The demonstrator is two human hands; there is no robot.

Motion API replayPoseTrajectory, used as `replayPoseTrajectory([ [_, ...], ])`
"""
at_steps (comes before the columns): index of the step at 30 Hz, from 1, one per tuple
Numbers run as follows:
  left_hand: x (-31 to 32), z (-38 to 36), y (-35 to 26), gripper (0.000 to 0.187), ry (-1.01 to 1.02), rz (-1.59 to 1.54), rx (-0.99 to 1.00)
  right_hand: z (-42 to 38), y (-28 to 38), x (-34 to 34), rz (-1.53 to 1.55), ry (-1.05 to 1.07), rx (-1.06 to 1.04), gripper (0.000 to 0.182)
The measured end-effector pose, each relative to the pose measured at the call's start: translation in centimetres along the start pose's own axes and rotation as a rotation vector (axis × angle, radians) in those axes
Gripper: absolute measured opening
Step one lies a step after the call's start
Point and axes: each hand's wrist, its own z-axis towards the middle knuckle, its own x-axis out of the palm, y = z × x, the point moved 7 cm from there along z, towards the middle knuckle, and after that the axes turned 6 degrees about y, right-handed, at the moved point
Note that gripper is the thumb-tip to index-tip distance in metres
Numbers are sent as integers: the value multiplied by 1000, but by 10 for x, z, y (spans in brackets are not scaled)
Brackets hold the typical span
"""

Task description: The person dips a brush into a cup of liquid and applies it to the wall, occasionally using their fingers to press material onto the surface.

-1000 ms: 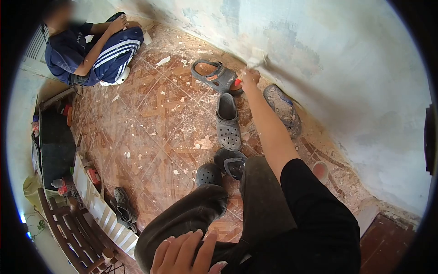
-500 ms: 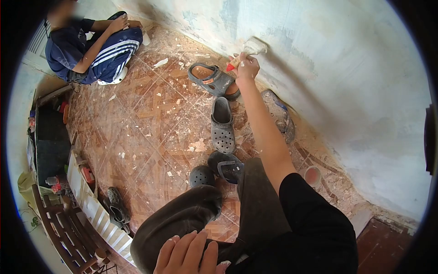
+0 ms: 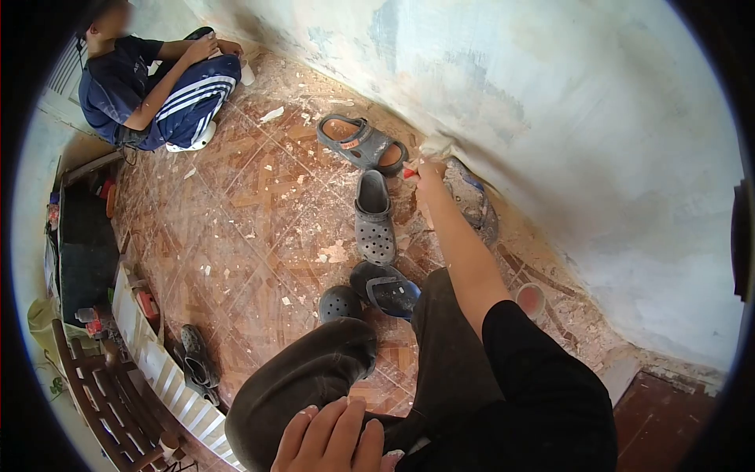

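Down from mid-wall, your right hand [image 3: 429,170] now grips the scraper [image 3: 431,149] at the wall's [image 3: 566,118] base, left hand [image 3: 334,436] spread on your knee; scrape along next.

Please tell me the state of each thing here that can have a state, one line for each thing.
right hand: closed on the scraper, low at the wall
scraper: held, blade against the wall
left hand: open, flat on the knee
wall: patchy, paint worn
floor: littered with flakes
grey clog: lying upright, unworn
sandal: lying unworn by the wall
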Motion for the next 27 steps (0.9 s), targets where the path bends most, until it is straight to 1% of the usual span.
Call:
replayPoseTrajectory([
  [1,1,-1,-2,33,-6,3,6,-10,9,5,-2,-2,-4,17],
  [3,2,-3,-4,33,-10,-1,14,-20,23,19,122,19,33,18],
  [5,3,-4,-6,32,-16,-9,23,-4,50,48,-99,150,-111,19],
  [7,3,-5,-9,32,-22,-16,33,-55,101,78,192,167,-131,19],
  [8,4,-5,-10,32,-24,-14,37,-69,111,86,194,166,-135,19],
  [10,3,-5,-12,32,-55,14,44,-92,137,107,172,367,-357,18],
  [11,3,-5,-12,32,-55,18,48,-94,134,105,177,365,-361,18],
  [13,3,-4,-13,32,-46,32,48,-107,142,108,25,465,-600,14],
  [14,4,-3,-11,32,-44,34,51,-102,140,104,27,461,-601,14],
  [16,15,1,-9,31,77,36,86,-92,144,85,-117,317,-833,14],
  [17,15,2,-9,31,79,36,88,-44,125,70,-163,255,-788,15],
  [19,15,1,-11,32,64,59,95,-14,102,36,-532,57,-844,16],
  [20,14,0,-13,32,63,63,97,17,72,15,-329,109,-596,19],
  [21,9,-1,-16,31,14,53,87,34,42,3,-128,161,-346,22],
  [22,4,-3,-17,32,-35,44,75,12,35,-9,-89,105,-258,22],
  [23,3,-3,-18,32,-36,47,77,-5,28,-19,-49,49,-171,22],
  [24,3,-3,-19,32,-36,40,76,5,22,-22,-48,42,-169,22],
  [26,4,-2,-22,33,-22,30,83,25,-9,-43,-93,-106,108,19],
  [27,4,-1,-23,33,-24,39,86,-19,26,-22,-30,0,-97,19],
])
